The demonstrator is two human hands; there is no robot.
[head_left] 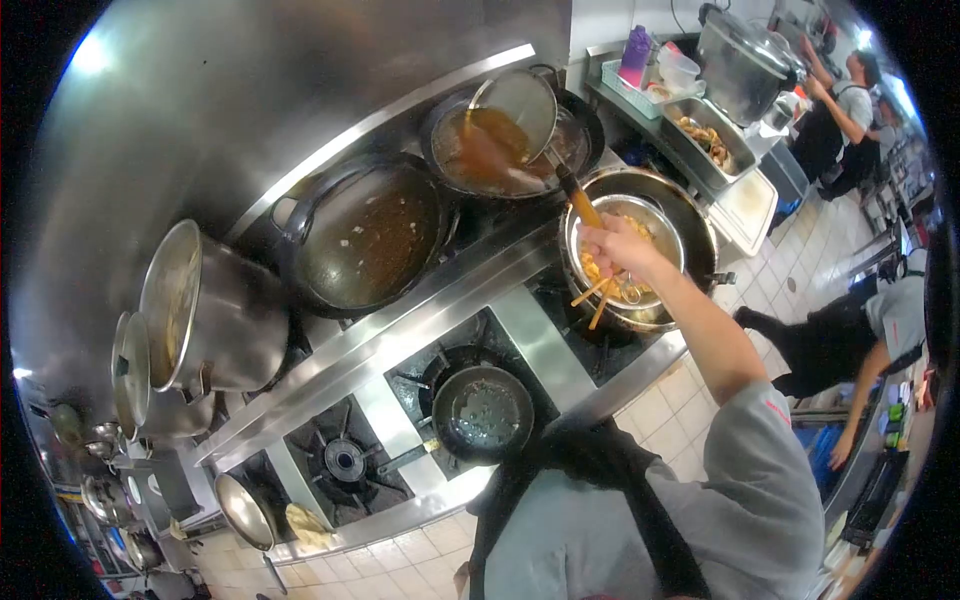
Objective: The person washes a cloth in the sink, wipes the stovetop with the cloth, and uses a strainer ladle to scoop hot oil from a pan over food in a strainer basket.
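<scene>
My right hand [622,250] is closed around the wooden handle of a strainer [524,98]. The strainer's round mesh head is tilted over the right-hand rear wok [445,165], which holds brown liquid. Just under my hand sits a metal bowl [672,225] with yellowish food pieces, chopsticks and what looks like a wire utensil in it. That bowl rests inside a large metal pot [702,222] at the right end of the stove. My left hand is out of sight.
A second wok [375,245] holds oily liquid. A tall stockpot [240,330] stands at left, a frying pan [483,413] on a front burner. Behind right are a tray of food [738,160], a purple bottle [635,55] and a lidded pot [735,65]. Co-workers stand at right.
</scene>
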